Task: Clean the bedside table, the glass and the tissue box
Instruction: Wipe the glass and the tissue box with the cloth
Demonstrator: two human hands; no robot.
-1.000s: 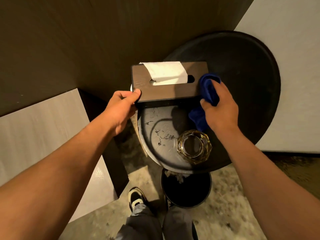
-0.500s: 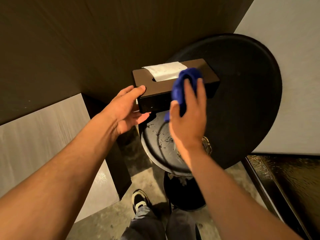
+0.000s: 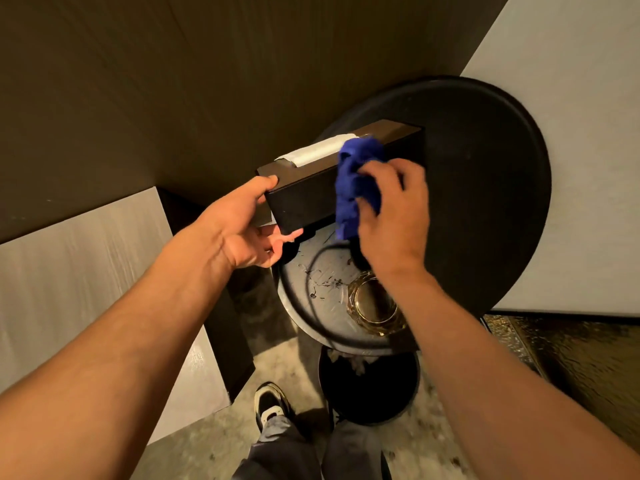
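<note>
At 9 o'clock, a pale panel [image 3: 83, 271] under a dark wall [image 3: 173, 81]. Right of it, left hand [image 3: 242, 226] gripping the left end of the box [image 3: 304, 199]: thumb curled over the top corner, fingers tucked beneath the bottom edge. Box lifted off the table [image 3: 311, 306] and tilted, left end nearer, right end rising toward 1 o'clock; near side face turned to the camera. White tissue [image 3: 318, 152] lying flat along the top, at 11 o'clock from the cloth [image 3: 356, 181]. Blue cloth bunched against the near face of the box, right of its middle, hanging down past the lower edge. Right hand [image 3: 394, 216] clutching that cloth, fingers curled round it and pressing it to the box; fingertips blurred. Box thus held between both hands, left hand at its 8 o'clock end, right hand at its 4 o'clock side.

Below, at 6 o'clock from the box, round grey table top with dark scratches and a dark ring mark. Amber glass [image 3: 375, 306] standing on it, at 5 o'clock from the box, partly hidden by the right wrist, well apart from the left hand. Under the table, a dark bin [image 3: 367, 389]; a shoe [image 3: 270, 403] on the floor at 7 o'clock from it. At 3 o'clock, a large black disc [image 3: 485, 185] behind the right hand, against a pale wall [image 3: 571, 133].
</note>
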